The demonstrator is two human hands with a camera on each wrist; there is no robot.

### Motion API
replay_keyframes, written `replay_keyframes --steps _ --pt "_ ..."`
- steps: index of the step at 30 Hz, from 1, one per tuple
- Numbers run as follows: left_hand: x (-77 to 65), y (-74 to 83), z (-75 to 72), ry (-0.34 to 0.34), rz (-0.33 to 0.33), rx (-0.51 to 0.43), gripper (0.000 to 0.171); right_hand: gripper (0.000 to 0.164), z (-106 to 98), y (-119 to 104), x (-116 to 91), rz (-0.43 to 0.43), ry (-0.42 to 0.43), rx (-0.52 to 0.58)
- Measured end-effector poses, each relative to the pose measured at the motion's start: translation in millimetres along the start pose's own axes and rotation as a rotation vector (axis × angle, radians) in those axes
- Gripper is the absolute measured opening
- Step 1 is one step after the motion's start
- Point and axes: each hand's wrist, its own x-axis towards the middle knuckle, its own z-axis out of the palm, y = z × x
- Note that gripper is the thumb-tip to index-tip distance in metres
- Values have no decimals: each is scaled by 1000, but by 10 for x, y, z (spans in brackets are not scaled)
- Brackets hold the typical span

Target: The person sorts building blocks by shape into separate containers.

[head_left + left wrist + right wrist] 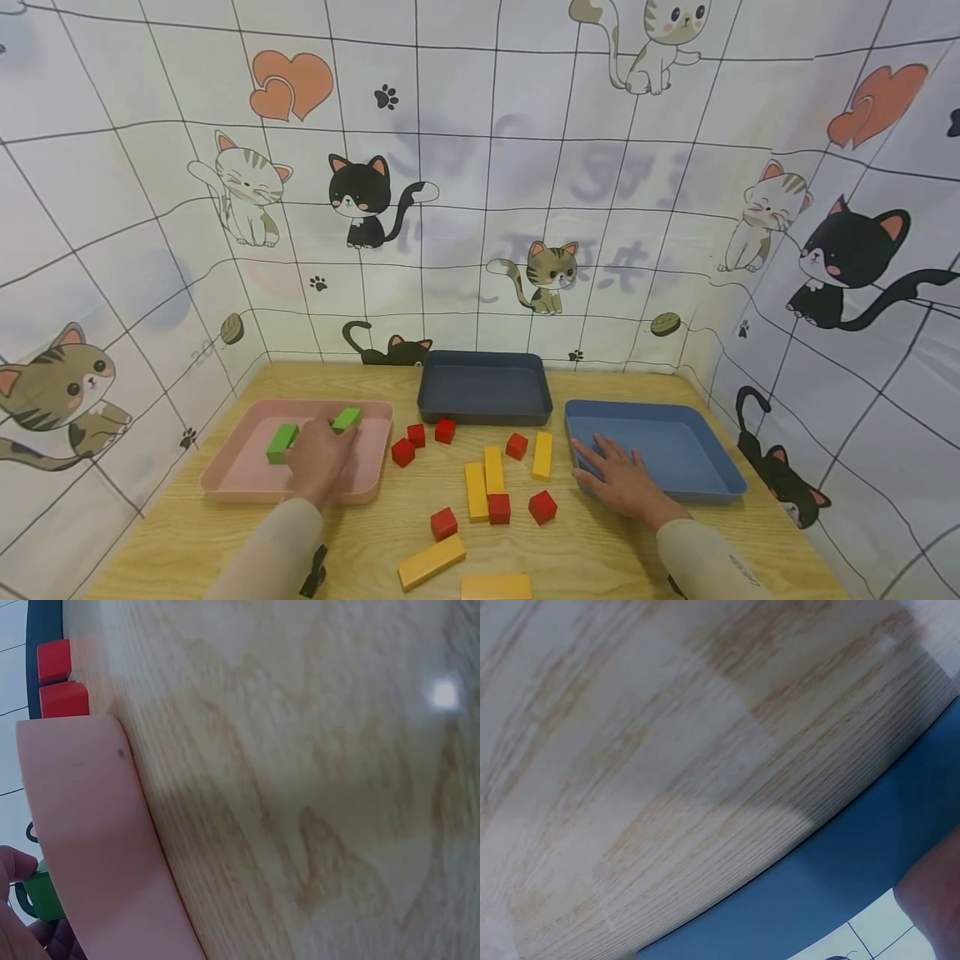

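My left hand (321,457) reaches into the pink tray (247,483) on the left. One green block (282,443) lies beside its outer side, and another green block (347,418) shows past its fingers. In the left wrist view, thumb and fingers pinch a green block (45,898) behind the tray wall; which of the two it is, I cannot tell. At the right, my right hand (621,477) rests with spread fingers over the near-left rim of the blue tray (705,454), holding nothing.
A dark tray (485,417) stands at the back centre. Between the trays lie several red cubes (543,507) and yellow blocks (476,492), with more yellow blocks (431,562) near the front. A cat-print sheet (457,183) encloses the wooden table (585,558).
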Motion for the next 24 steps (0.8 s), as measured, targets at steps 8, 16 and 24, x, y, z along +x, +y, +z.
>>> replay_keyframes --steps 8,16,24 --pt "9 -37 23 0 -15 17 47 66 -7 7 2 -6 -7 12" --pt "6 9 13 -1 5 -6 49 65 -15 6 -3 -2 -15 19" --pt "-27 63 95 -12 135 52 48 65 -16 3 -4 -2 -14 21"
